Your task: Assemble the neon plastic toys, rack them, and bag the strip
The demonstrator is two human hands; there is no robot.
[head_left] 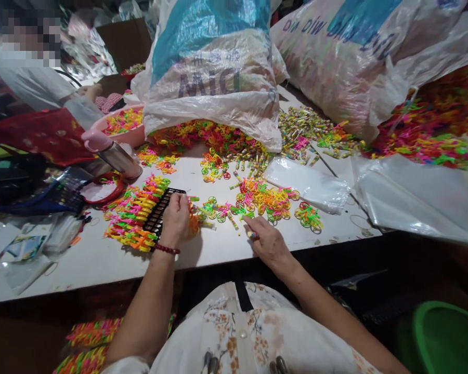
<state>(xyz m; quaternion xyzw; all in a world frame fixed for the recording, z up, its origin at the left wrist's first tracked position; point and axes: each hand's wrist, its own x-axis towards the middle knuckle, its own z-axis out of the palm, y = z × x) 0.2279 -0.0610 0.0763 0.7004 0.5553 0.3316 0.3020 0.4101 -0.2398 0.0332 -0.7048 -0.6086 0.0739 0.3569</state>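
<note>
1. Left hand [175, 221]: curled shut over orange plastic pieces [194, 224], resting on the black tray [160, 210] on the white table [218, 244]
2. Right hand [267, 243]: fingertips pinched on a small candy stick [251, 235], beside loose neon rings [271, 200]

Glossy neon plastic rings [271, 200], matt black plastic tray [159, 210], smooth white tabletop [218, 244], shiny clear plastic bags [308, 182]

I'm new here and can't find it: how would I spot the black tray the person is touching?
Start at the white table, near its front edge. The left hand rests on the black tray, a dark grid beside rows of bright plastic pieces. It is the only black thing among them.
</note>
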